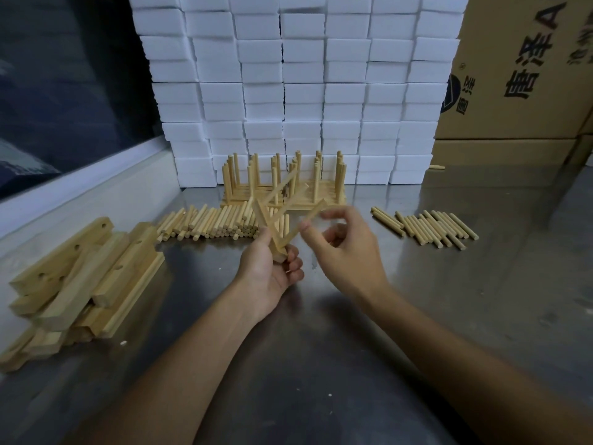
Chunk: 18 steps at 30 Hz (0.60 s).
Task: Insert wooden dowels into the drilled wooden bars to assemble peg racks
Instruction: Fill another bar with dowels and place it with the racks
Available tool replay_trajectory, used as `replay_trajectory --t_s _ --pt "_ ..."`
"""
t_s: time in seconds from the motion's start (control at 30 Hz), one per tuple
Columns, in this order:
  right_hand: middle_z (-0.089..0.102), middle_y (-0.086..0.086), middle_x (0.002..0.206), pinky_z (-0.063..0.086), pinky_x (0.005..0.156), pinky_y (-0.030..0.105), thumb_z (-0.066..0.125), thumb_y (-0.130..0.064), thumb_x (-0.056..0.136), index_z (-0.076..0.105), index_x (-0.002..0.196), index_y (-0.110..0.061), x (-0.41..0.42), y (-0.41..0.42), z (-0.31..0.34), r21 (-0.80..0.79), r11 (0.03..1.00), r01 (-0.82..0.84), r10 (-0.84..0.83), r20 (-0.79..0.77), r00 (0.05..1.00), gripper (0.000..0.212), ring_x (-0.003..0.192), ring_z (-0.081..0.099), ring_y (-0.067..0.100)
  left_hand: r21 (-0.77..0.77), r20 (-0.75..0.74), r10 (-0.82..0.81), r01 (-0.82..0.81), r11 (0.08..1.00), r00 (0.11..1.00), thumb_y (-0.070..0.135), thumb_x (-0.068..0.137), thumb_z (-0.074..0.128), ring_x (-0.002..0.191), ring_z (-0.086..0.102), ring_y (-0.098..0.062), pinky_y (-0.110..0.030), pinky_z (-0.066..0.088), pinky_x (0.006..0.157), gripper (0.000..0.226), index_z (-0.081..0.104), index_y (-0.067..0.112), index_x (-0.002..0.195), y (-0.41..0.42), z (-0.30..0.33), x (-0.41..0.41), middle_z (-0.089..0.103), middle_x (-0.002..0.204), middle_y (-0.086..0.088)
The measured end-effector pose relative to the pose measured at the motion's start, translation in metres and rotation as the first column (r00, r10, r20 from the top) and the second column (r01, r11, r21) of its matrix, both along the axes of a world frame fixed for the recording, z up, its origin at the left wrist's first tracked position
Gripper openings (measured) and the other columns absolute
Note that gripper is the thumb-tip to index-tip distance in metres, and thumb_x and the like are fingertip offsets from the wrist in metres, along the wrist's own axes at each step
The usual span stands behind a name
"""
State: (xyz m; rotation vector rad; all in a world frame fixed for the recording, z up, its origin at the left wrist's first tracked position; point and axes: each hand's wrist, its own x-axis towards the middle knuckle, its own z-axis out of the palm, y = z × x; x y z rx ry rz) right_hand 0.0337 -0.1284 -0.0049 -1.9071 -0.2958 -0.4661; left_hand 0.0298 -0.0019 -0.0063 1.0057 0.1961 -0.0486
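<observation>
My left hand [272,271] grips the lower end of a drilled wooden bar [268,228], held tilted above the steel table, with a dowel sticking out of it toward the back. My right hand [346,248] pinches another dowel [305,226] between thumb and fingers, its lower end at the bar near my left fingers. The held pieces are blurred by motion. Loose dowels lie in a pile [211,224] behind my left hand and in a smaller row [430,228] to the right. Drilled bars [83,284] are stacked at the left.
Finished peg racks [285,184] stand at the back centre against a wall of white foam blocks [295,85]. Cardboard boxes [519,75] rise at the back right. A raised ledge [80,187] and dark window border the table's left side.
</observation>
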Motion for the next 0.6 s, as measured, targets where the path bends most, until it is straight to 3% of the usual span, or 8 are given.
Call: replay_trajectory --t_s 0.1,0.13,0.3,0.4,0.5,0.6 --pt "0.066 -0.012 0.082 0.052 0.061 0.020 0.072 -0.057 0.080 0.065 0.090 -0.031 -0.001 0.004 -0.006 -0.126 0.991 -0.051 0.045 -0.049 0.998 0.029 0.071 0.063 0.002 -0.021 0.022 -0.047 0.048 0.999 0.999 0.043 0.108 0.024 0.078 0.071 -0.019 -0.038 0.053 0.079 0.051 0.058 0.007 0.119 0.001 0.000 -0.001 0.075 0.081 -0.010" --pt "0.066 -0.013 0.086 0.052 0.062 0.021 0.074 -0.052 0.081 0.068 0.089 -0.029 -0.001 0.004 -0.008 -0.136 0.989 -0.064 0.059 -0.046 0.997 0.025 0.071 0.063 0.002 -0.026 0.025 -0.054 0.055 0.998 0.998 0.043 0.108 0.023 0.083 0.074 -0.020 -0.041 0.055 0.081 0.050 0.054 0.008 0.127 0.001 0.000 -0.001 0.077 0.088 -0.012" --pt "0.069 -0.008 0.087 0.050 0.057 0.014 0.073 -0.030 0.088 0.069 0.083 -0.021 0.002 0.004 -0.006 -0.048 0.995 -0.084 0.084 -0.015 0.996 0.011 0.068 0.065 0.003 0.020 0.026 -0.102 0.101 0.995 0.994 0.045 0.107 0.022 0.116 0.065 -0.031 -0.054 0.041 0.108 0.051 0.048 0.013 0.139 0.001 -0.001 -0.001 0.071 0.117 -0.014" --pt "0.069 -0.008 0.080 0.048 0.056 0.011 0.067 -0.023 0.092 0.067 0.086 -0.018 0.002 0.004 -0.005 0.024 0.992 -0.125 0.126 -0.030 0.992 0.008 0.069 0.066 0.001 0.049 0.014 -0.084 0.083 0.995 0.996 0.041 0.107 0.029 0.116 0.063 -0.033 -0.052 0.044 0.104 0.050 0.052 0.003 0.129 0.001 -0.001 0.000 0.068 0.121 -0.019" --pt "0.067 -0.006 0.086 0.051 0.062 0.014 0.061 -0.024 0.095 0.065 0.095 -0.019 0.007 -0.001 -0.004 0.080 0.994 -0.080 0.084 -0.046 0.995 0.006 0.076 0.065 0.004 0.062 0.004 -0.037 0.037 0.997 0.999 0.033 0.105 0.044 0.087 0.059 -0.026 -0.035 0.050 0.070 0.029 0.057 0.008 0.110 0.000 -0.001 0.001 0.061 0.100 -0.015" --pt "0.066 -0.005 0.093 0.053 0.061 0.016 0.059 -0.025 0.096 0.063 0.101 -0.021 0.011 -0.005 -0.004 0.086 0.995 -0.058 0.065 -0.081 0.995 0.008 0.080 0.066 0.009 0.081 0.028 -0.003 0.001 0.997 1.000 0.024 0.102 0.053 0.075 0.059 -0.021 -0.030 0.051 0.058 0.019 0.061 0.007 0.102 0.001 -0.002 0.000 0.059 0.090 -0.009"
